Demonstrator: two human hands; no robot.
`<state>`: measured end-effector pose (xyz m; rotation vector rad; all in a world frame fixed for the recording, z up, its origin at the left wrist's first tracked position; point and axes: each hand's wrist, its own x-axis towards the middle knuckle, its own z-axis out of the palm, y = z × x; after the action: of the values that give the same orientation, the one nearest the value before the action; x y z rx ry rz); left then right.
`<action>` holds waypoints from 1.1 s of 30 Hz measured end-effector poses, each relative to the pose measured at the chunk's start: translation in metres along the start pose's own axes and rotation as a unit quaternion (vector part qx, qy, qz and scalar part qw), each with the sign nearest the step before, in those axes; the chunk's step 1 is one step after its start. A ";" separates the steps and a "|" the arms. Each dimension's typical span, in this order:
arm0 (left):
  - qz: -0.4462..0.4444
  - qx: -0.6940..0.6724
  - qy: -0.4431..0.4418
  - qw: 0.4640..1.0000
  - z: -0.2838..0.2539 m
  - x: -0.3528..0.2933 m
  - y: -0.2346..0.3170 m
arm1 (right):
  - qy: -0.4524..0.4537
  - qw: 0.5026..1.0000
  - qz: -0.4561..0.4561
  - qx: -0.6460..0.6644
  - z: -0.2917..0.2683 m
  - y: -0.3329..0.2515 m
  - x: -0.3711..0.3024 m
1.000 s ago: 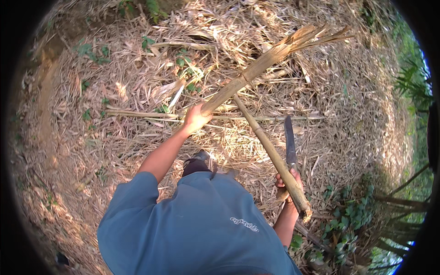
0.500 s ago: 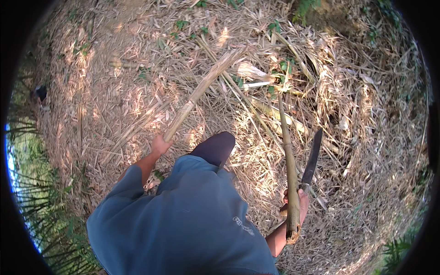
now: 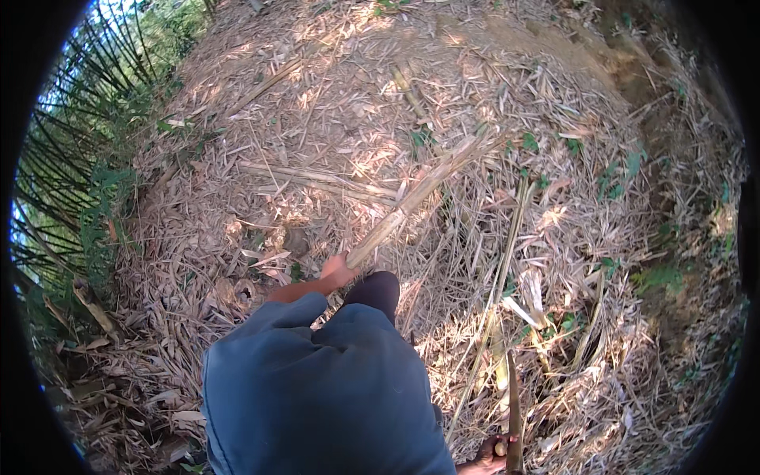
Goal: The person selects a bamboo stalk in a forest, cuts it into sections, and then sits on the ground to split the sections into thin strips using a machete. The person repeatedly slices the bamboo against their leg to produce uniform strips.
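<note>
My left hand (image 3: 339, 271) is closed round the near end of a dry, split-looking bamboo stalk (image 3: 408, 204), which slants up and to the right over the litter. At the lower right edge my right hand (image 3: 487, 457) is closed beside a second, thinner bamboo stalk (image 3: 514, 400) that stands nearly lengthwise in the picture. A small round pale end (image 3: 500, 448) shows at its fingers; I cannot tell what it belongs to. The machete seen earlier in this hand does not show its blade now. My dark-clad knee (image 3: 378, 293) is just below the left hand.
Dry bamboo leaves and husks (image 3: 317, 103) cover the ground. Fallen stalks (image 3: 321, 180) lie ahead, and a long thin stalk (image 3: 507, 257) lies to the right. A bamboo thicket (image 3: 71, 166) borders the left. A pale broken piece (image 3: 518, 310) lies among small green plants.
The view has swung left and ahead, so the ground and right hand appear lower. My left hand still holds its stalk. The machete blade has gone out of sight.
</note>
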<state>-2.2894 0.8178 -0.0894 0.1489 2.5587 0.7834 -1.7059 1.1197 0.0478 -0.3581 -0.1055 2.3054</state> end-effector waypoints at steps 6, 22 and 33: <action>-0.050 -0.083 0.055 0.994 -0.050 0.056 -0.054 | 0.323 0.895 -0.188 0.243 0.029 -0.006 0.158; -0.196 -0.154 0.176 0.952 -0.139 0.117 -0.146 | 0.340 0.868 -0.280 0.230 0.283 0.164 0.424; -0.394 -0.199 0.142 0.886 -0.097 0.151 -0.152 | 0.278 0.875 -0.356 0.175 0.418 0.299 0.627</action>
<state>-2.4636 0.6777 -0.1619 -1.1351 2.3024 0.9945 -2.4448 1.3823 0.2520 -0.6504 0.4045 1.3849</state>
